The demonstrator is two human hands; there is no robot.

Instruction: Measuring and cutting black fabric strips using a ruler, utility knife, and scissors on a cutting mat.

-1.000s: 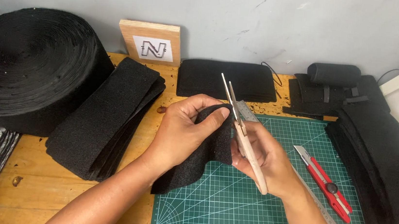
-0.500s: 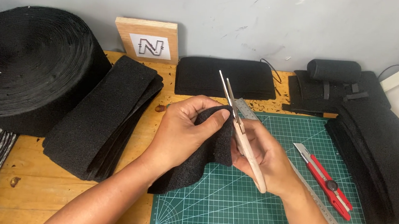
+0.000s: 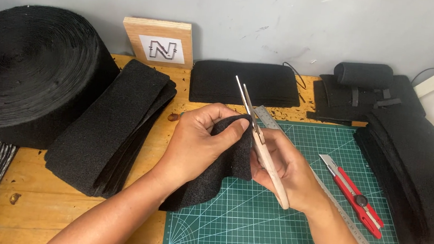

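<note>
Fingers of my left hand pinch shut on the black felt strip, thumb on top, holding its far edge up above the green cutting mat. My right hand grips the scissors, blades slightly parted and pointing away at that edge. Both forearms angle in from the near side

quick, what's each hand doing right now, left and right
Left hand: closed, pinching the black felt strip at its top edge.
Right hand: closed around the scissors, blades up at the strip's edge.
</note>
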